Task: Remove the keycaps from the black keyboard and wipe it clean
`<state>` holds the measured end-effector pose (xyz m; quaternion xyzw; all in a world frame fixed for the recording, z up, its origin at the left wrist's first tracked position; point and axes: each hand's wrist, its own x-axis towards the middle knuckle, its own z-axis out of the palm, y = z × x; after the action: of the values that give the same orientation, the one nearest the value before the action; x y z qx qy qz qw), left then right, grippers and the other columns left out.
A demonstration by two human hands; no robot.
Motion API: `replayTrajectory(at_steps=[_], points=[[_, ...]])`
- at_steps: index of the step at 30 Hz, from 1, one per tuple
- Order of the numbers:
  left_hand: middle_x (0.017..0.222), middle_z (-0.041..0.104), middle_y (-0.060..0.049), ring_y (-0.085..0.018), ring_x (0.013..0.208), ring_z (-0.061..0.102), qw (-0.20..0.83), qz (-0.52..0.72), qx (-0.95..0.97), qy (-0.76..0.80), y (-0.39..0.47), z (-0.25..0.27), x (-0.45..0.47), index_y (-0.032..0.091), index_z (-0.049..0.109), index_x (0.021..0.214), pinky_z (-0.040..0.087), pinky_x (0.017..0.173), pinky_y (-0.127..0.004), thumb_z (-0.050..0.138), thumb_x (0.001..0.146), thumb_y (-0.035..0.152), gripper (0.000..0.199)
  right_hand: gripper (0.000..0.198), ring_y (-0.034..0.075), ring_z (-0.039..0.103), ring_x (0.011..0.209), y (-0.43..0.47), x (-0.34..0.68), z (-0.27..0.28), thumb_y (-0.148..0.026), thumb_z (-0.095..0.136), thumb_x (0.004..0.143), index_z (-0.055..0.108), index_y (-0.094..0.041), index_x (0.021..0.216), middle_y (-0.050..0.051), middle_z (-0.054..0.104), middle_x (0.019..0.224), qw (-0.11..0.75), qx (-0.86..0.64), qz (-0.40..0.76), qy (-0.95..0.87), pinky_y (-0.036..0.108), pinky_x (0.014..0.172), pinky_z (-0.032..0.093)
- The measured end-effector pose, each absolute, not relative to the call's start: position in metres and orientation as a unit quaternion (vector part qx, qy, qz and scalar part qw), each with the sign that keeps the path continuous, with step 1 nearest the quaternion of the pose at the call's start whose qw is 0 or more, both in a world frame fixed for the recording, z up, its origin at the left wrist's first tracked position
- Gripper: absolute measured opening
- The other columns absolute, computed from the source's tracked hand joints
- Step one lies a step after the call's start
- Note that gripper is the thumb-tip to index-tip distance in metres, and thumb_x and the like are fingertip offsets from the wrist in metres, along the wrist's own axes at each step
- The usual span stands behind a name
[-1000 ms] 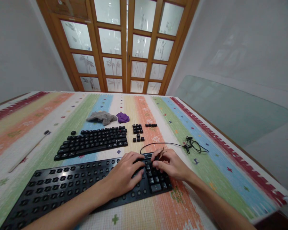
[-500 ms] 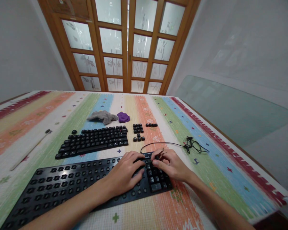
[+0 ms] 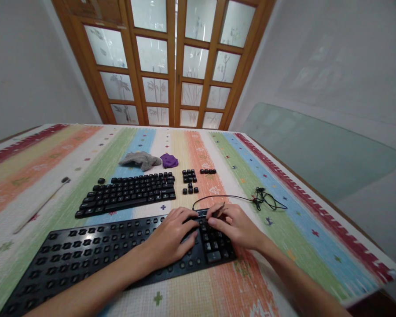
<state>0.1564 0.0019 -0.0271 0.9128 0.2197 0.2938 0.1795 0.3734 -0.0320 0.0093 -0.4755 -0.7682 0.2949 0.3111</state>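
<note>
A black keyboard (image 3: 95, 251) lies in front of me, most of its keycaps off and the number pad keys (image 3: 213, 246) still on. My left hand (image 3: 173, 233) rests on its right half, palm down, fingers spread and slightly bent, holding nothing. Over the top of the number pad, my right hand (image 3: 232, 224) is closed, thumb and forefinger near the keys. A small thin brownish tool (image 3: 221, 208) sticks up from its fingers; its exact kind is unclear, and its lower end is hidden.
Behind the keyboard, loose black keycaps (image 3: 128, 193) lie in keyboard order, with smaller groups (image 3: 189, 176) to their right. A grey cloth (image 3: 140, 160) and a purple cloth (image 3: 169, 160) are farther back. The long-handled brush (image 3: 42, 204) lies left; the coiled cable (image 3: 264, 199) lies right.
Both hands stay at nearly the same places on the keyboard. The view has shifted very slightly; keycaps, cloths and brush have not moved.
</note>
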Motion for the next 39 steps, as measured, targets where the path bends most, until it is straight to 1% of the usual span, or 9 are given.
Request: replayTrajectory(at_steps=[2, 5, 11, 17, 23, 29, 34, 36, 39], points=[[0.116, 0.062, -0.010, -0.025, 0.110, 0.055, 0.179, 0.292, 0.914, 0.219, 0.002, -0.026, 0.157, 0.019, 0.064, 0.107, 0.049, 0.095, -0.046, 0.055, 0.091, 0.016, 0.019, 0.031, 0.015, 0.058, 0.065, -0.030, 0.372, 0.007, -0.043, 0.049, 0.098, 0.062, -0.018, 0.084, 0.002, 0.064, 0.072, 0.322, -0.488, 0.338, -0.738, 0.026, 0.059, 0.044], [0.116, 0.062, -0.010, -0.025, 0.110, 0.055, 0.178, 0.291, 0.914, 0.221, 0.002, -0.026, 0.156, 0.019, 0.064, 0.107, 0.049, 0.096, -0.046, 0.055, 0.091, 0.016, 0.019, 0.030, 0.014, 0.056, 0.063, -0.029, 0.366, 0.001, -0.042, 0.044, 0.100, 0.058, -0.018, 0.087, 0.000, 0.061, 0.068, 0.346, -0.494, 0.322, -0.729, 0.027, 0.062, 0.044], [0.118, 0.061, -0.010, -0.025, 0.113, 0.054, 0.180, 0.286, 0.915, 0.223, 0.002, -0.029, 0.156, 0.019, 0.064, 0.107, 0.048, 0.097, -0.046, 0.055, 0.092, 0.017, 0.019, 0.022, 0.018, 0.059, 0.074, -0.035, 0.370, 0.005, -0.033, 0.045, 0.099, 0.058, -0.019, 0.088, 0.005, 0.065, 0.081, 0.304, -0.423, 0.202, -0.829, 0.031, 0.070, 0.043], [0.118, 0.061, -0.010, -0.025, 0.114, 0.054, 0.193, 0.286, 0.911, 0.225, 0.002, -0.030, 0.155, 0.019, 0.065, 0.106, 0.047, 0.098, -0.045, 0.057, 0.091, 0.017, 0.017, 0.020, 0.018, 0.054, 0.068, -0.040, 0.367, 0.006, -0.028, 0.046, 0.097, 0.058, -0.018, 0.084, 0.005, 0.060, 0.072, 0.282, -0.355, 0.125, -0.883, 0.030, 0.064, 0.042], [0.117, 0.062, -0.010, -0.025, 0.113, 0.054, 0.189, 0.292, 0.910, 0.227, 0.002, -0.028, 0.156, 0.019, 0.065, 0.106, 0.048, 0.097, -0.045, 0.055, 0.091, 0.017, 0.018, 0.023, 0.017, 0.060, 0.076, -0.031, 0.375, 0.003, -0.032, 0.049, 0.098, 0.059, -0.018, 0.083, 0.006, 0.067, 0.085, 0.327, -0.455, 0.223, -0.798, 0.030, 0.071, 0.044], [0.116, 0.062, -0.010, -0.025, 0.112, 0.055, 0.184, 0.292, 0.911, 0.227, 0.002, -0.029, 0.156, 0.018, 0.066, 0.105, 0.048, 0.098, -0.045, 0.056, 0.091, 0.018, 0.017, 0.028, 0.018, 0.056, 0.072, -0.030, 0.369, 0.003, -0.040, 0.045, 0.099, 0.058, -0.017, 0.087, 0.004, 0.061, 0.077, 0.320, -0.502, 0.261, -0.760, 0.031, 0.068, 0.042], [0.115, 0.062, -0.010, -0.025, 0.111, 0.055, 0.184, 0.293, 0.910, 0.228, 0.002, -0.030, 0.156, 0.018, 0.066, 0.103, 0.048, 0.097, -0.045, 0.055, 0.092, 0.019, 0.016, 0.044, 0.016, 0.054, 0.064, -0.018, 0.380, 0.001, -0.058, 0.044, 0.095, 0.055, -0.018, 0.081, 0.001, 0.057, 0.068, 0.375, -0.535, 0.376, -0.657, 0.029, 0.062, 0.042], [0.116, 0.062, -0.010, -0.025, 0.112, 0.055, 0.184, 0.291, 0.910, 0.229, 0.002, -0.031, 0.156, 0.018, 0.066, 0.103, 0.048, 0.097, -0.045, 0.055, 0.092, 0.019, 0.016, 0.047, 0.016, 0.054, 0.064, -0.015, 0.384, 0.001, -0.063, 0.048, 0.090, 0.055, -0.017, 0.081, 0.001, 0.056, 0.068, 0.377, -0.527, 0.408, -0.643, 0.029, 0.061, 0.043], [0.117, 0.062, -0.011, -0.025, 0.113, 0.054, 0.188, 0.286, 0.911, 0.229, 0.001, -0.030, 0.156, 0.018, 0.065, 0.105, 0.046, 0.099, -0.045, 0.054, 0.093, 0.020, 0.017, 0.046, 0.017, 0.055, 0.067, -0.016, 0.384, 0.002, -0.062, 0.053, 0.089, 0.057, -0.017, 0.082, 0.002, 0.057, 0.072, 0.378, -0.515, 0.414, -0.649, 0.029, 0.064, 0.045]])
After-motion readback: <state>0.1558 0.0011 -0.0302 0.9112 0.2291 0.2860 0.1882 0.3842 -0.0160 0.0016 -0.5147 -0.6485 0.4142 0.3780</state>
